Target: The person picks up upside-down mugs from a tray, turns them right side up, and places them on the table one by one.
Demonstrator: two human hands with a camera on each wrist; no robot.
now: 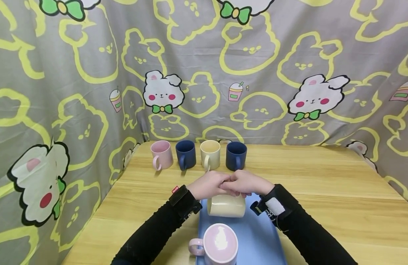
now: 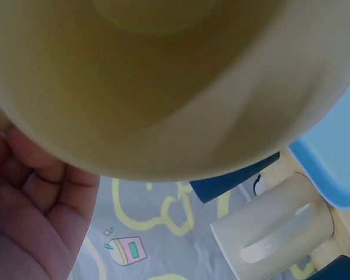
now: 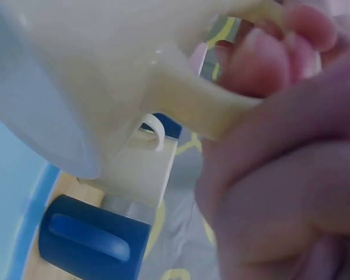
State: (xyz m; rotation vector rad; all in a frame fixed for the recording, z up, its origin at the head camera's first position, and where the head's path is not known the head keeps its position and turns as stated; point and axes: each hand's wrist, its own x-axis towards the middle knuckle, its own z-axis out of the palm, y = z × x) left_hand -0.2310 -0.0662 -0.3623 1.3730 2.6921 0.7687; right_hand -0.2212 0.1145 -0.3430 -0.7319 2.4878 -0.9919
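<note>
Above the blue tray [image 1: 260, 239], a cream mug [image 1: 226, 207] is held on its side, its mouth toward the left and its base toward the right. My left hand [image 1: 208, 185] and right hand [image 1: 251, 182] meet over it at its handle [image 3: 192, 105]. Curled fingers of my right hand grip the handle in the right wrist view. Left-hand fingers are bent in at the handle too, partly hidden under the right hand. Looking from the left wrist, I see into the mug's mouth [image 2: 163, 93]. A pink mug [image 1: 220, 243] stands on the tray's near end, handle leftward.
Along the back of the wooden table [image 1: 323, 191] stands a row: a pink mug [image 1: 163, 155], a dark blue mug [image 1: 187, 156], a cream mug [image 1: 213, 152] and another dark blue mug [image 1: 236, 152]. A grey patterned curtain [image 1: 197, 55] hangs behind and at both sides.
</note>
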